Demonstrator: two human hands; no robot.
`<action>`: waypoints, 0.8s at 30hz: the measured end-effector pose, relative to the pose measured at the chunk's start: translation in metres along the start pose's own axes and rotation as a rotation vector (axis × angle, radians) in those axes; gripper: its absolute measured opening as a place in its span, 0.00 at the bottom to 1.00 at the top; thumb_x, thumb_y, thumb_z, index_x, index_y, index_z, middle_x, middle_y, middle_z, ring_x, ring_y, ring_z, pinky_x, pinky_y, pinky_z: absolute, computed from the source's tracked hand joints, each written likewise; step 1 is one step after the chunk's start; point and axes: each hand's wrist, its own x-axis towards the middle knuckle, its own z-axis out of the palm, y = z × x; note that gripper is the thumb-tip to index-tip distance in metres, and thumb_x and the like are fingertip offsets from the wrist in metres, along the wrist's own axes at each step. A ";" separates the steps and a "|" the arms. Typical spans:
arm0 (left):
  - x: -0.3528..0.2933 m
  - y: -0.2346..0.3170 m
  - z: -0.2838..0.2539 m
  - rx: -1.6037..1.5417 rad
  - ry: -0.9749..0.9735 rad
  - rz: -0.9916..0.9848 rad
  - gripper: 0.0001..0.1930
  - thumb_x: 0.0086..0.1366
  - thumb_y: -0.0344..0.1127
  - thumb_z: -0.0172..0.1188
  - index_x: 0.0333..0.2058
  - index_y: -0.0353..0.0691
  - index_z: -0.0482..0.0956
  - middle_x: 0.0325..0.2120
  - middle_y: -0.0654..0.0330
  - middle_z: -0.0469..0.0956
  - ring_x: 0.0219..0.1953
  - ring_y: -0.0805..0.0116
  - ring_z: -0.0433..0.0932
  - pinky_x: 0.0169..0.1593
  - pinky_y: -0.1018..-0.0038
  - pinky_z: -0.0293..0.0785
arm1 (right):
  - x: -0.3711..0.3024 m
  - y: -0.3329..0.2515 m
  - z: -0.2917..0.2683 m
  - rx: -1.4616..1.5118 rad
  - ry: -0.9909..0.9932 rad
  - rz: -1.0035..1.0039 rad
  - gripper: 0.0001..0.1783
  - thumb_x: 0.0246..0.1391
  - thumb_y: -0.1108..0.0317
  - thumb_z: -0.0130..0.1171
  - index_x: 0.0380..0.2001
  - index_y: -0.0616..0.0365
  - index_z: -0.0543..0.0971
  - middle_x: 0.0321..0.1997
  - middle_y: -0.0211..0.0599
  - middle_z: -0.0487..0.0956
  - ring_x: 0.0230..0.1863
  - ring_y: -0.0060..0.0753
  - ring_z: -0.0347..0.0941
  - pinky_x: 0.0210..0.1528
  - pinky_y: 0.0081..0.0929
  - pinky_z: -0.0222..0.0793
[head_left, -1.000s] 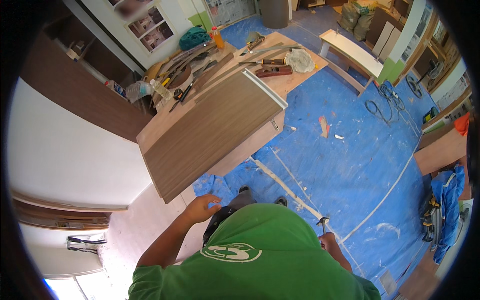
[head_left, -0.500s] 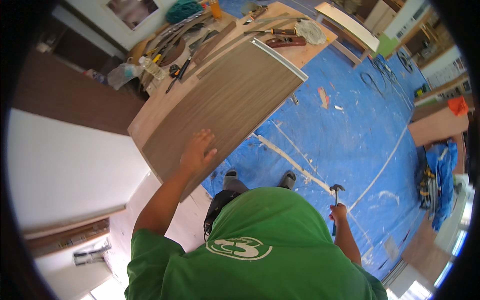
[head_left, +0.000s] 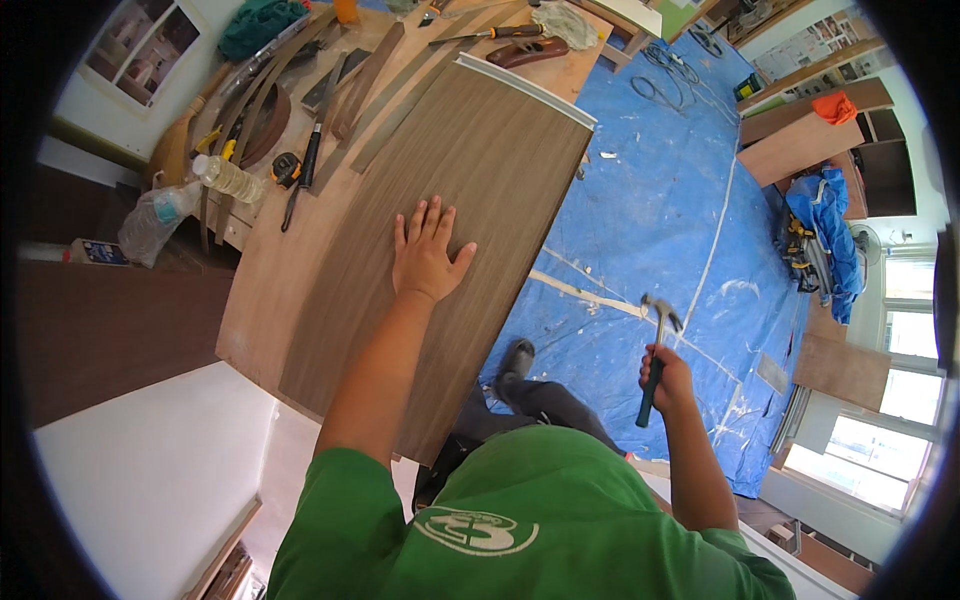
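Observation:
My left hand (head_left: 428,255) lies flat with fingers spread on a brown wood-grain panel (head_left: 500,170). The panel rests on a wooden workbench (head_left: 265,290), and a pale strip (head_left: 525,90) runs along its far end. Off to the right, over the blue floor sheet, my right hand (head_left: 668,380) grips a claw hammer (head_left: 650,392) by its dark green handle. The hammer's metal head points up and away from me, apart from the panel.
On the bench's left lie a tape measure (head_left: 286,170), a plastic bottle (head_left: 230,178) and several thin wood strips. A brown hand plane (head_left: 527,52) sits at the far end. Cables (head_left: 665,75) lie on the blue sheet (head_left: 640,200); boards (head_left: 800,150) lean at the right.
My left hand has slid farther up the panel. The hammer in my right hand has come up and nearer the panel. My view has turned and moved closer to the bench.

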 end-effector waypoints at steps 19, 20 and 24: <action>0.008 -0.008 0.009 -0.012 -0.008 0.002 0.39 0.71 0.63 0.44 0.74 0.48 0.57 0.77 0.61 0.48 0.79 0.61 0.42 0.79 0.55 0.29 | 0.160 -0.118 0.269 0.260 -0.180 -0.145 0.13 0.73 0.60 0.47 0.40 0.58 0.71 0.25 0.27 0.67 0.21 0.21 0.62 0.21 0.19 0.61; 0.008 -0.007 0.009 -0.006 -0.008 0.004 0.39 0.71 0.63 0.44 0.74 0.48 0.57 0.77 0.61 0.48 0.79 0.61 0.42 0.79 0.55 0.29 | 0.159 -0.119 0.275 0.196 -0.181 -0.143 0.12 0.73 0.60 0.47 0.39 0.58 0.71 0.25 0.28 0.68 0.21 0.21 0.62 0.21 0.19 0.61; 0.009 -0.006 0.010 0.013 -0.014 0.012 0.40 0.72 0.63 0.43 0.74 0.47 0.56 0.78 0.60 0.47 0.79 0.60 0.42 0.79 0.54 0.29 | 0.161 -0.121 0.270 0.124 -0.200 -0.144 0.07 0.67 0.66 0.50 0.38 0.58 0.70 0.24 0.31 0.67 0.20 0.24 0.61 0.21 0.23 0.61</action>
